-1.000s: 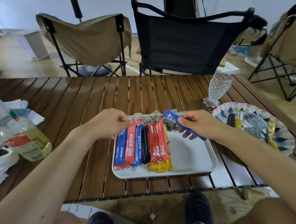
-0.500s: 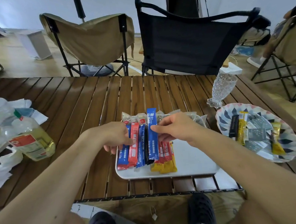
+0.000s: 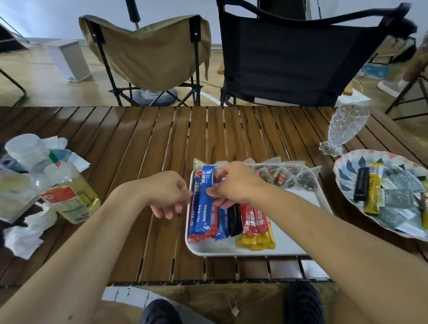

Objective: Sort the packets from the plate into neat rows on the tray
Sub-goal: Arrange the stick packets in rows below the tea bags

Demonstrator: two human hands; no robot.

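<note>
A white tray (image 3: pixel 290 244) sits on the slatted wooden table, holding a row of stick packets: blue, red, black, red and yellow (image 3: pixel 256 239). My right hand (image 3: pixel 234 183) pinches the right edge of a long blue packet (image 3: pixel 201 202), which lies lengthwise over the leftmost sticks. My left hand (image 3: pixel 166 192) is at the tray's left rim. Its thumb and forefinger close on the packet's left edge and its other fingers are curled. Clear tea-bag sachets (image 3: pixel 291 177) lie along the tray's far side. The patterned plate (image 3: pixel 343 162) on the right holds a black stick (image 3: pixel 360 185), yellow sticks and grey sachets.
A cut-glass goblet (image 3: pixel 343 129) stands behind the plate. An oil bottle (image 3: pixel 72 195), plastic tubs and crumpled tissues crowd the table's left side. Two folding chairs stand beyond the far edge. My shoes show below the near edge.
My right hand carried the blue packet from the tray's right side to the left end of the row and laid it lengthwise there. My left hand shifted to the packet's left edge.
</note>
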